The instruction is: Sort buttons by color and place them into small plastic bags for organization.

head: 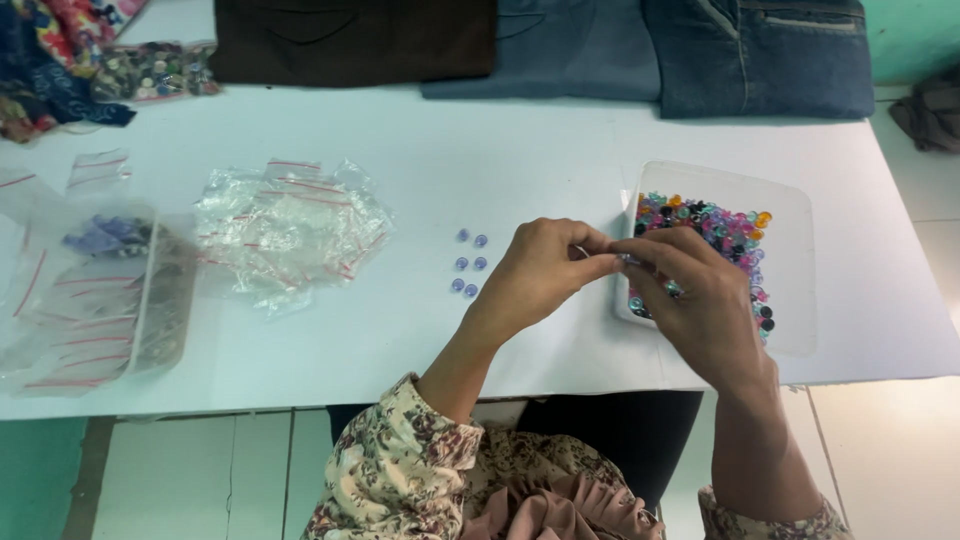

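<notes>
White laminate made up the tabletop (520, 150), which carried everything in sight. Along its far edge lay folded garments, a dark brown one (350, 40) beside blue denim (700, 50), with patterned cloth (50, 60) bunched at the far left corner. Nearer, a heap of clear zip bags (290, 225) with red seal strips sat crumpled left of centre, and more such bags spilled over a clear plastic box (150, 300) at the left edge. On the right stood a shallow clear tray (790, 260), its floor partly covered with small round buttons (715, 225) in purple, teal, orange and black.

Both hands met just over the tray's near-left corner. The left hand (540, 270) was pinched narrow, thumb and forefinger tips pressed against those of the right hand (700, 300), which curled over the tray and seemed to pinch something tiny; what it was could not be made out. Six pale blue buttons (468, 265) lay in two short columns on the tabletop just left of the left hand.

Such buttons looked light, hard and slick, likely to roll or skitter, so a fingertip pinch across the rim seemed the surest hold.
</notes>
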